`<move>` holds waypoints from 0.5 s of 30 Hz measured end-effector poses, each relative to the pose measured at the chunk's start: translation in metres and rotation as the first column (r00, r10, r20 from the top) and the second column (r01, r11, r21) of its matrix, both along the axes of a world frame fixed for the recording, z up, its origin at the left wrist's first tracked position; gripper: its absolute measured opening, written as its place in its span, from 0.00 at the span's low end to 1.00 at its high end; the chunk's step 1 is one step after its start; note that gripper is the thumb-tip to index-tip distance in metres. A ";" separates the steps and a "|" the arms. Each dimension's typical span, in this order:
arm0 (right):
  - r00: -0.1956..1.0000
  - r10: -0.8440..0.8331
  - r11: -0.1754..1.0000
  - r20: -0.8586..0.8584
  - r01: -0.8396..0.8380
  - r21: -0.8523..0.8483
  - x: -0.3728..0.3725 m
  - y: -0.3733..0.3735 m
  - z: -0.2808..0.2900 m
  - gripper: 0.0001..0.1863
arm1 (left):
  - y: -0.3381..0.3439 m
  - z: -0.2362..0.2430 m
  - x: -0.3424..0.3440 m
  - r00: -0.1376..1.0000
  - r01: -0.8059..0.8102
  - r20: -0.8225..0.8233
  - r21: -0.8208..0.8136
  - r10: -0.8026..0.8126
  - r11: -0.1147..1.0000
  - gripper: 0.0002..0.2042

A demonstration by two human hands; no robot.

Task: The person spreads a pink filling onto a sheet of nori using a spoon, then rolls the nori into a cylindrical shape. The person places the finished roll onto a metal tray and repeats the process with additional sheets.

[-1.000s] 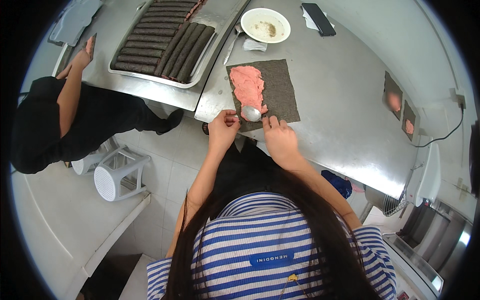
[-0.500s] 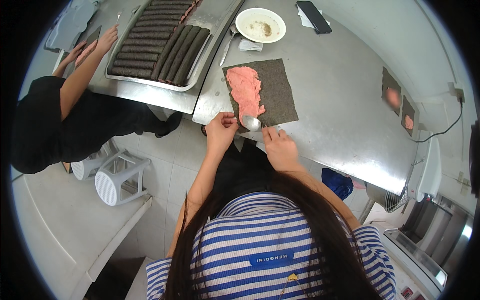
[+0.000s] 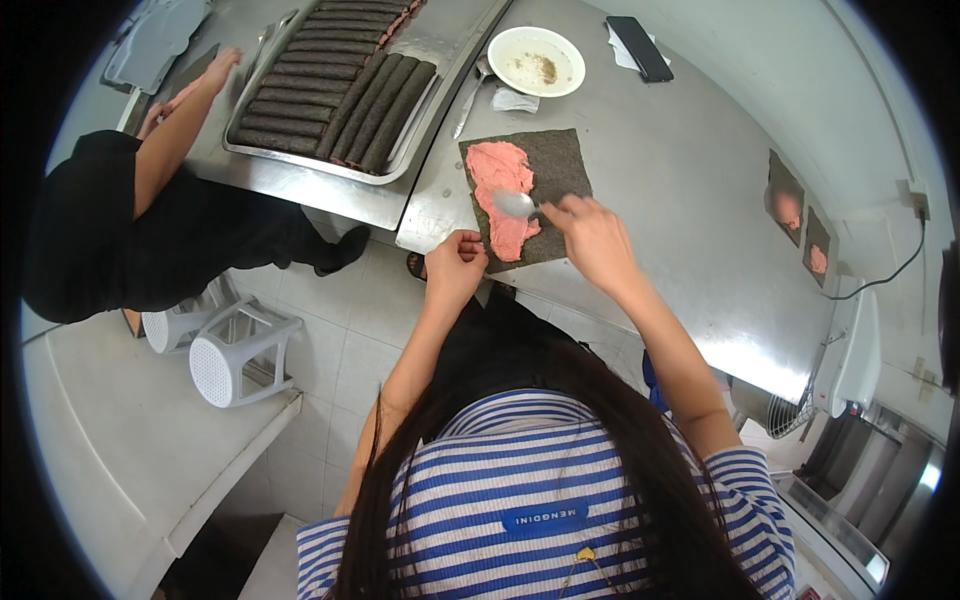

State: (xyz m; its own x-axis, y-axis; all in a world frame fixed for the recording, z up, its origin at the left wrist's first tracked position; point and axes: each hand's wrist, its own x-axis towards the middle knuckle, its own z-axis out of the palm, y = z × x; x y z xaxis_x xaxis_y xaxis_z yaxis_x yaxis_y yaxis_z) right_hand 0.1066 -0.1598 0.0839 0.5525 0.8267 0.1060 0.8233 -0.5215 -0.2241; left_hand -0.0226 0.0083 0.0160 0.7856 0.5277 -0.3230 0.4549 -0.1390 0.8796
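Note:
A dark seaweed sheet [image 3: 562,160] lies flat on the metal table, with a band of pink paste [image 3: 498,172] along its left part. My right hand [image 3: 598,243] is closed round the handle of a metal spoon [image 3: 515,204], whose bowl touches the paste around the band's middle. At the sheet's near left edge, my left hand [image 3: 456,264] pinches the seaweed between its bent fingers. Part of the spoon's handle is hidden by the right hand.
To the left, a metal tray [image 3: 300,150] carries several dark rolls [image 3: 310,73]. Beyond the sheet are a white bowl [image 3: 510,75] of cloudy liquid, another spoon [image 3: 468,103] and a phone [image 3: 640,50]. A co-worker's arm [image 3: 180,130] reaches over the far left table.
My right hand and the spoon have moved away from the sheet's near edge, up along the paste. The left hand stays at the near left edge.

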 end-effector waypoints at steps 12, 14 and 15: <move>0.988 0.093 0.964 -0.122 -0.120 -0.239 0.002 0.015 0.007 0.13 | -0.001 0.002 -0.001 1.000 0.022 -0.012 0.044 -0.021 0.999 0.14; 0.983 0.131 0.961 -0.129 -0.158 -0.225 -0.001 0.009 0.009 0.14 | 0.000 -0.003 -0.001 1.000 0.029 0.002 0.039 -0.029 0.999 0.15; 0.980 0.152 0.960 -0.132 -0.178 -0.218 0.000 0.006 0.010 0.14 | 0.000 -0.006 -0.002 0.999 0.031 0.010 0.036 -0.032 0.999 0.16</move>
State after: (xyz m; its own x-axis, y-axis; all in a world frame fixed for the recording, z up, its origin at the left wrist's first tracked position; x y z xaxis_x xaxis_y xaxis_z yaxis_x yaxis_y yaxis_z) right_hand 0.1070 -0.1534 0.0939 0.4041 0.9022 -0.1509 0.8784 -0.4287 -0.2112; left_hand -0.0242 0.0086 0.0096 0.8051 0.5140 -0.2960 0.4410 -0.1850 0.8783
